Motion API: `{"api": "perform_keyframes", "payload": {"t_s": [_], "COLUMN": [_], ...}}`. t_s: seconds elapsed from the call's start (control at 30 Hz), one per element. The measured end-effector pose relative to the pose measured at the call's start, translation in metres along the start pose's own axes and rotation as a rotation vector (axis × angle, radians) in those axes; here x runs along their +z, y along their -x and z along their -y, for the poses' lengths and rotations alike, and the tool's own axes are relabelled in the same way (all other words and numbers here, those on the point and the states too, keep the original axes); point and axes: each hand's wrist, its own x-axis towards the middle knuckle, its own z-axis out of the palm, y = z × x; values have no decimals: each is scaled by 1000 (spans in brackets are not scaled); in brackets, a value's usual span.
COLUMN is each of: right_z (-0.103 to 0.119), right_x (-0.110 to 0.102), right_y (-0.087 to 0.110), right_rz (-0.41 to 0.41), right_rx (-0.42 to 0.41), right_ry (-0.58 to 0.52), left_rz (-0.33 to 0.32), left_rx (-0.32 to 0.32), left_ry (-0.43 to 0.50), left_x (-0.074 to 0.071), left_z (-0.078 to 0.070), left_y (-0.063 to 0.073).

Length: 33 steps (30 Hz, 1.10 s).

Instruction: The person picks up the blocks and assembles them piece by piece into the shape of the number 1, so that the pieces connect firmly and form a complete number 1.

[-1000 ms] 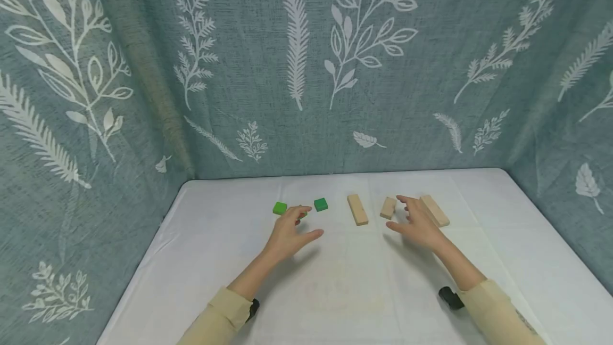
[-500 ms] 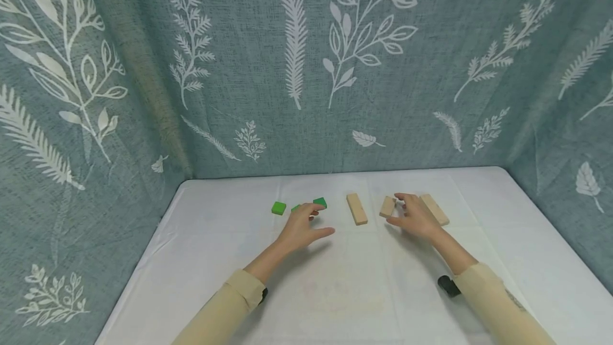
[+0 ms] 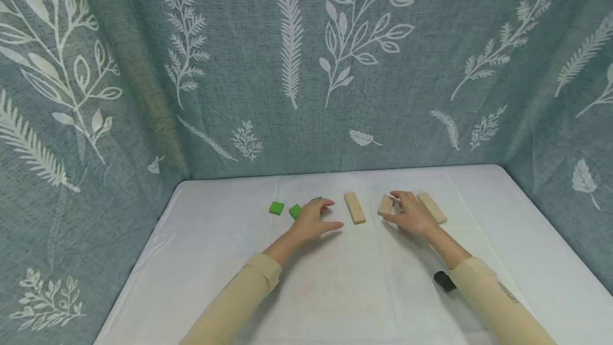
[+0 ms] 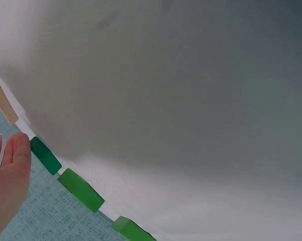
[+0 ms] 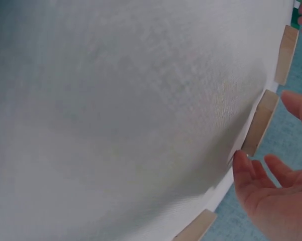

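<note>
My right hand (image 3: 413, 216) is at the short wooden block (image 3: 385, 205), its thumb and fingers spread around it, fingertips right at its ends. In the right wrist view that block (image 5: 261, 123) lies between the thumb and the fingers. My left hand (image 3: 313, 220) hovers with thumb and fingers apart and nothing between them, left of a long wooden block (image 3: 355, 207). Behind its knuckles the dark green block (image 3: 316, 198) is mostly hidden; the left wrist view shows this dark green block (image 4: 45, 155) beside the fingertips. Two lighter green blocks (image 3: 294, 211) sit further left.
Another long wooden block (image 3: 432, 208) lies just right of my right hand, partly behind it. All blocks stand in a loose row toward the back of the white-covered table (image 3: 330, 292). A patterned teal curtain (image 3: 268, 68) hangs behind and at both sides.
My left hand has moved right, past the green blocks, uncovering the middle one and covering the dark green one. My right hand has closed in around the short wooden block.
</note>
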Motion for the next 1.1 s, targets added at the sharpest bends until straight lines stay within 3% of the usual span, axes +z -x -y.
{"api": "perform_keyframes", "payload": {"t_s": [0.4,0.63,1.1], "right_z": [-5,-6,-3], "right_x": [6,7,5], "right_y": [-4,-6,-6], "right_rz": [4,4,9], "right_rx": [9,27,16], "right_ry": [-53,-51,-30], "left_rz": [51,102,152], "left_rx": [-12,-15,-23], "left_ry": [-17,-90,-91], "left_x": [13,20,25], "left_z": [-5,-5,-7], "left_y": [-22,-34,-45]}}
